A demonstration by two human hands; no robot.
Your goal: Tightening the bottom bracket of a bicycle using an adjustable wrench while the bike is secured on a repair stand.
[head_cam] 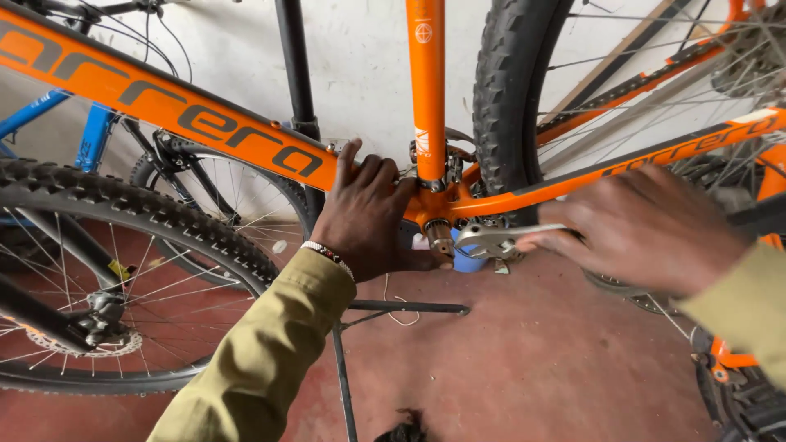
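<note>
Left hand (366, 214) pressed on orange bike frame (426, 106) beside bottom bracket (440, 236), grip spread. Right hand (647, 229) pinching spanner (491, 240) at bracket. Rear tyre (508, 90) close behind; front wheel (123, 245), stand (393, 309) nearby.

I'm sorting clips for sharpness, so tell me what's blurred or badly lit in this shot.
Head view: light is soft and even, without glare or hard shadows; the right hand and its silver wrench are motion-smeared; the left hand on the orange frame is sharp; the wide lens bends the edges.
</note>
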